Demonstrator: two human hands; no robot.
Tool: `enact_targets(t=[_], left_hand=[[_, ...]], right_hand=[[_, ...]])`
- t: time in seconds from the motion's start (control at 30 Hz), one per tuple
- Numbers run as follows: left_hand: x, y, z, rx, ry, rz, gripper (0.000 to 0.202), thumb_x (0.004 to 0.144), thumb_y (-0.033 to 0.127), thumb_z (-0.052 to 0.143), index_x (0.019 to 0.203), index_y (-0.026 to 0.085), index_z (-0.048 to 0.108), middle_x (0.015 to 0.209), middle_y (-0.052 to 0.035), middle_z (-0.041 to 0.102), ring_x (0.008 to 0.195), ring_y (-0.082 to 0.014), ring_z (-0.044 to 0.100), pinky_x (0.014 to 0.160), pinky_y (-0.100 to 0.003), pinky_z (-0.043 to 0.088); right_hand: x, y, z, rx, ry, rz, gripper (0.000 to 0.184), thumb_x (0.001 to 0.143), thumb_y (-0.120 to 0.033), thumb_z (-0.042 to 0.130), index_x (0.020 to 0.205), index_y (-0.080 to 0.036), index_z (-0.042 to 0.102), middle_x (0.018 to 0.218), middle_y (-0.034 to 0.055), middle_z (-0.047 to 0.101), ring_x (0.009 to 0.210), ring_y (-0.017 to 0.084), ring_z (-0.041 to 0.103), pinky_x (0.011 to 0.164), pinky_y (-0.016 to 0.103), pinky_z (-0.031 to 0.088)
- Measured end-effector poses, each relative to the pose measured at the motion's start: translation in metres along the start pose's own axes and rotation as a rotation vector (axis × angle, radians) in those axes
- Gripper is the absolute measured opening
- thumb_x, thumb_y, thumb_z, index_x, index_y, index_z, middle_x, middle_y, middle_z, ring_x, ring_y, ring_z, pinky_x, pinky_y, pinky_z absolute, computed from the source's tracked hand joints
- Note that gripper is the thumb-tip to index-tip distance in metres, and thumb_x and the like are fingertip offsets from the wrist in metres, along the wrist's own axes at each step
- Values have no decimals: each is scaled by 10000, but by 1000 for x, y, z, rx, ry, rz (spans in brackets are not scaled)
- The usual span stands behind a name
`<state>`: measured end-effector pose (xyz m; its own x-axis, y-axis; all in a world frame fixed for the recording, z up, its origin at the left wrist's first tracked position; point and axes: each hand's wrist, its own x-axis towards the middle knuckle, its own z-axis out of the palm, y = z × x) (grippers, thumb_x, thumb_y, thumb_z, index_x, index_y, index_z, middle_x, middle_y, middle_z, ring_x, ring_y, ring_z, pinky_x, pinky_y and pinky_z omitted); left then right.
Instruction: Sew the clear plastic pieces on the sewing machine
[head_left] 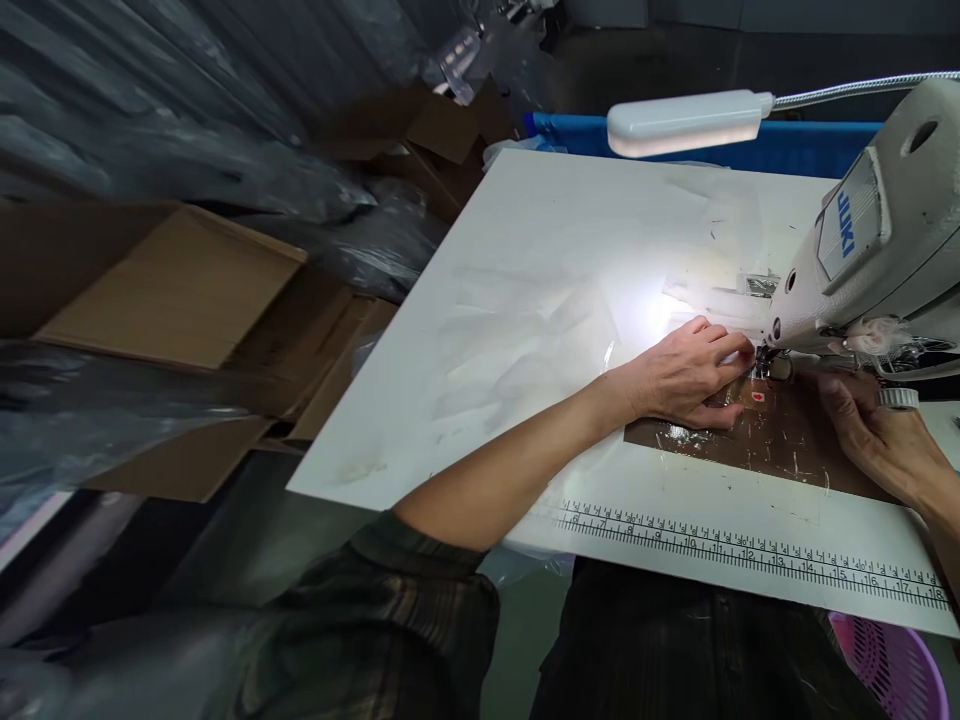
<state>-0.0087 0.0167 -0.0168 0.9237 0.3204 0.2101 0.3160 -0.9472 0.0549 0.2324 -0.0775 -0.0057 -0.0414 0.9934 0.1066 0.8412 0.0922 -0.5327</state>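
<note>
My left hand (pixel 686 375) rests on the sewing surface with its fingers bent and its thumb apart, its fingertips close to the presser foot (pixel 763 362). Right of the foot, my right hand (pixel 874 430) lies low beneath the head of the sewing machine (pixel 885 220), thumb stretched out and some fingers hidden. Under both hands is a flat brown panel (pixel 787 450) with shiny scraps, thread bits and a small red-marked label (pixel 758 397). Any thin piece of work under my fingers is too indistinct to make out.
A white table (pixel 465 400) carries a printed ruler (pixel 720 550) along its front edge. A lamp (pixel 686 122) hangs above it. Open cardboard boxes (pixel 180 290) and plastic sheeting stand left. A purple basket (pixel 892 670) sits below at right.
</note>
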Motion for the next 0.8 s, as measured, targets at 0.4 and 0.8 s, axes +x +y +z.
enact_targets(t=[0.4, 0.8], left_hand=[[1, -2, -1, -242, -10, -109, 711, 952, 443, 457, 1502, 33, 271, 1392, -226, 553, 1253, -301, 529, 1123, -470, 330], [1, -15, -46, -302, -5, -238, 494, 1014, 371, 416, 1470, 182, 435, 1511, -144, 497, 1341, -274, 512, 1034, -443, 464]], right_hand=[[-4, 22, 11, -75, 76, -84, 359, 971, -466, 481, 1103, -193, 673, 1034, 133, 704, 835, 270, 713, 673, 395, 575], [-5, 30, 15, -131, 93, -268, 412, 968, -496, 424, 1105, -244, 720, 992, 163, 695, 837, 370, 692, 683, 530, 563]])
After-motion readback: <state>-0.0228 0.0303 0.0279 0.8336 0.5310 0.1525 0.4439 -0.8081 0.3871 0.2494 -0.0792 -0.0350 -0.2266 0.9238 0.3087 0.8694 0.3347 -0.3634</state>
